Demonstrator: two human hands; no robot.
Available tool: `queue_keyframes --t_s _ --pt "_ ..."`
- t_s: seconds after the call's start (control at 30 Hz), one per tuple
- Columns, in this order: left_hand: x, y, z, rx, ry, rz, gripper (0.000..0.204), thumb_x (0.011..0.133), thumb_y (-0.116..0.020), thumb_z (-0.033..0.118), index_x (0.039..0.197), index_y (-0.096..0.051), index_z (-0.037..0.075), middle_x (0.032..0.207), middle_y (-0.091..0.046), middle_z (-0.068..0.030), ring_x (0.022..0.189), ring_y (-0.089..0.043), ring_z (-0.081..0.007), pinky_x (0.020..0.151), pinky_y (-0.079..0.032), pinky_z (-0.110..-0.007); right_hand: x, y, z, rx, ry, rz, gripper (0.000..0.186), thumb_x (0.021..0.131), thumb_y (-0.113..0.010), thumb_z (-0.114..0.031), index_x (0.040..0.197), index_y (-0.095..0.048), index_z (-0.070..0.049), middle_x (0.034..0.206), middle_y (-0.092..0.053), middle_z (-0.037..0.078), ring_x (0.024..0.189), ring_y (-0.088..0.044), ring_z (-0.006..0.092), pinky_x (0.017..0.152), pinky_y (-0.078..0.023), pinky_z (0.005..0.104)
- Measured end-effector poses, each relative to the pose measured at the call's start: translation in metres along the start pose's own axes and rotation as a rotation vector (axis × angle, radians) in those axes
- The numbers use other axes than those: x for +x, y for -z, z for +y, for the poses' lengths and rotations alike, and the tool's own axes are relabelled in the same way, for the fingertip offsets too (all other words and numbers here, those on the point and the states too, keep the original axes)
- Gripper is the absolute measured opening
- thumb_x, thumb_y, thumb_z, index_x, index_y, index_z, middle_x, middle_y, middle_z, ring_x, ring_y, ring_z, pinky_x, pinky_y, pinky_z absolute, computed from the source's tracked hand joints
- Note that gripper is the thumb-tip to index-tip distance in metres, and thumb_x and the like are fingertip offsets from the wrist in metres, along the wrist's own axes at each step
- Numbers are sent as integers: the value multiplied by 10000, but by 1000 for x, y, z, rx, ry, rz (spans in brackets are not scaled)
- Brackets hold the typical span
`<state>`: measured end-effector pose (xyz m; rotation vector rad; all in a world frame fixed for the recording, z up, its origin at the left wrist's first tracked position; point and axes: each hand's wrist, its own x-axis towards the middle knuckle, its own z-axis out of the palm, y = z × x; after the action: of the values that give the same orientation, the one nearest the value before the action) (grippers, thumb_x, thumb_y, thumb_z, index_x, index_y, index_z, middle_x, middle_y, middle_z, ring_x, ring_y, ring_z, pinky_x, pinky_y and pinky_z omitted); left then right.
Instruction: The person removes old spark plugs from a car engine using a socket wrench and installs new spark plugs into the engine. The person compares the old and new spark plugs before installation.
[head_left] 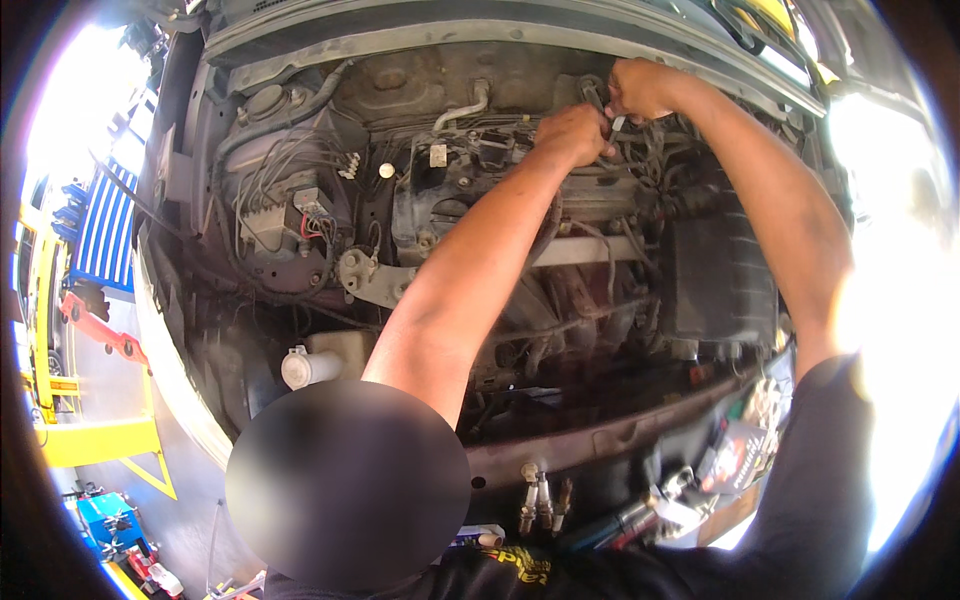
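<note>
Both of my arms reach over an open engine bay to the back of the engine (460, 190). My left hand (572, 135) is closed at the engine's rear right corner, its fingers bent around something mostly hidden. Just beyond and to the right, my right hand (642, 90) is also closed, pinching close beside the left one near the firewall (400, 80). Between the two hands shows a small pale piece (618, 123), too small to name. Dark hoses and wires (655, 160) run just below my right hand.
A black ribbed box (720, 280) sits at the engine's right. At left are a wired metal block (285, 220) and a white-capped reservoir (308, 368). Spark plugs (543, 500) stand at the front edge, tools (640, 515) to their right. A red lift arm (105, 328) is outside, left.
</note>
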<state>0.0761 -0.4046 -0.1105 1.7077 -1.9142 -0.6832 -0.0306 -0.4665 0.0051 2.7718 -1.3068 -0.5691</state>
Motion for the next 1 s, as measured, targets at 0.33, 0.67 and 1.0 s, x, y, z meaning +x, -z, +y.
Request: queue_keyframes --t_s 0.33,0.67,1.0 --pt "9 -3 -6 -43 40 -12 371 782 -757 392 1087 -716 185 1114 -691 -90 1102 -626 -275 938 -462 -426 -20 4 7 93 44 33 243 894 -638 -202 1010 -642 11 982 -680 193 910 -652 325 818 -495 433" --pt "16 -8 -12 -137 -9 40 327 802 -744 387 1046 -721 171 1054 -703 -96 1113 -605 -310 1030 -338 -590 -9 0 5 -125 -2 129 525 978 -450 -483 1069 -648 -5 1041 -665 207 1025 -609 386 888 -466 474" --pt "24 -6 -12 -252 -33 53 307 804 -744 373 1001 -715 139 1085 -692 -107 1157 -578 -320 1047 -261 -669 -6 0 13 -119 87 132 556 964 -453 -528 1052 -669 -24 1001 -663 228 966 -627 390 849 -486 473"
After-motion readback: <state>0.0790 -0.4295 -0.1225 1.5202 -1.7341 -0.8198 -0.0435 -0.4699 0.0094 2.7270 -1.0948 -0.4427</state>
